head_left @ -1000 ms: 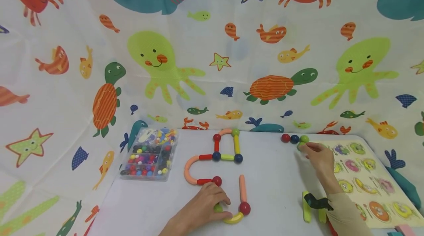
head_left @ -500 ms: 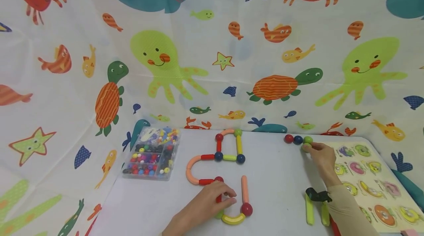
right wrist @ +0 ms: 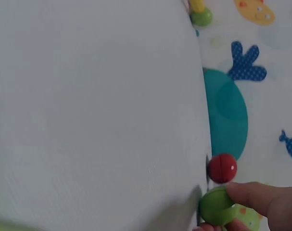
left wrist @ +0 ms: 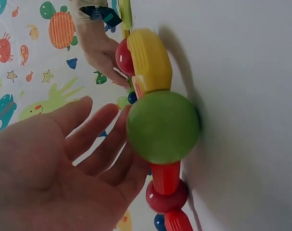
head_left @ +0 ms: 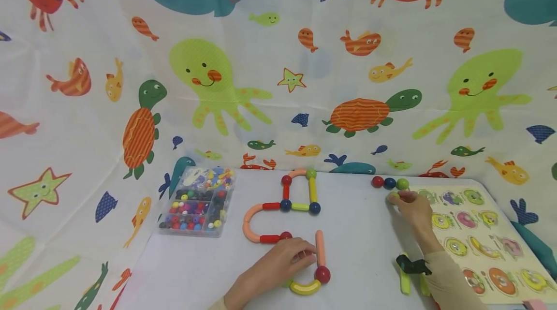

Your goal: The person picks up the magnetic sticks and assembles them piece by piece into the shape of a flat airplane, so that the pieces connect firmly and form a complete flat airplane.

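A sea-creature curtain hangs behind my white table (head_left: 361,232). From the head view, my right hand (head_left: 411,208) has drawn a light green ball (head_left: 393,197) away from the ball row (head_left: 389,183) at 1 o'clock, pinching it; a second ago it sat against them. My left hand (head_left: 278,264), fingers relaxed, now covers the stick chain (head_left: 304,287). Left wrist: straight, open fingers (left wrist: 95,130) beside a green ball (left wrist: 162,126). Right wrist: fingertips (right wrist: 254,197) pinch the ball at the table's edge.
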Action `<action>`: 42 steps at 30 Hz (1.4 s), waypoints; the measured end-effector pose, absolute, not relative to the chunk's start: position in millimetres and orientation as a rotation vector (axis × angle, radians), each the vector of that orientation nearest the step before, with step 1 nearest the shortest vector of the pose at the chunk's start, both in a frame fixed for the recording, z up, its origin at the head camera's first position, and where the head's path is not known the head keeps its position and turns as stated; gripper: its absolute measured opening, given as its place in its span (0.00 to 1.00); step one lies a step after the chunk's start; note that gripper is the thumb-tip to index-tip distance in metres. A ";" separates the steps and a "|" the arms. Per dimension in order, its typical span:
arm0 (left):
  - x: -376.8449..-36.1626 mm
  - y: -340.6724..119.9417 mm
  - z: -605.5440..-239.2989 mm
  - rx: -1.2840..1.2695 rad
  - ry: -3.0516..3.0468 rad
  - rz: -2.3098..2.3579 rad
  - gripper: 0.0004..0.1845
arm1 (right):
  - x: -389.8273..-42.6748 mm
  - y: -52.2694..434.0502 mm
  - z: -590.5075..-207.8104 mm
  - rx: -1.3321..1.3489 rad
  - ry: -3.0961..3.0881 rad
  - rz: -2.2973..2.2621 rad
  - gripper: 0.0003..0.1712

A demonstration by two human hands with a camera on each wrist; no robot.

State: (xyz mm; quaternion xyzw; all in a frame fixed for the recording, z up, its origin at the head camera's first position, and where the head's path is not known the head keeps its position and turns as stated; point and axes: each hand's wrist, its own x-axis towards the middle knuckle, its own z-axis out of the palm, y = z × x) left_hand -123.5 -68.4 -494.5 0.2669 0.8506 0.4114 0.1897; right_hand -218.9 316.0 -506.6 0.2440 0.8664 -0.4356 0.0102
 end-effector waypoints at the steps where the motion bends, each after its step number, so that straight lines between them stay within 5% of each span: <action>1: -124.9 -67.1 -495.6 0.767 2.390 1.160 0.15 | -217.4 311.9 -506.7 0.749 2.699 -1.353 0.35; 25: -140.4 -47.6 -501.6 0.964 2.419 0.923 0.17 | -184.6 187.0 -509.6 0.129 2.609 -1.440 0.22; 42: -141.1 -44.3 -502.2 0.985 2.374 0.924 0.18 | -180.2 167.6 -510.9 0.054 2.599 -1.417 0.19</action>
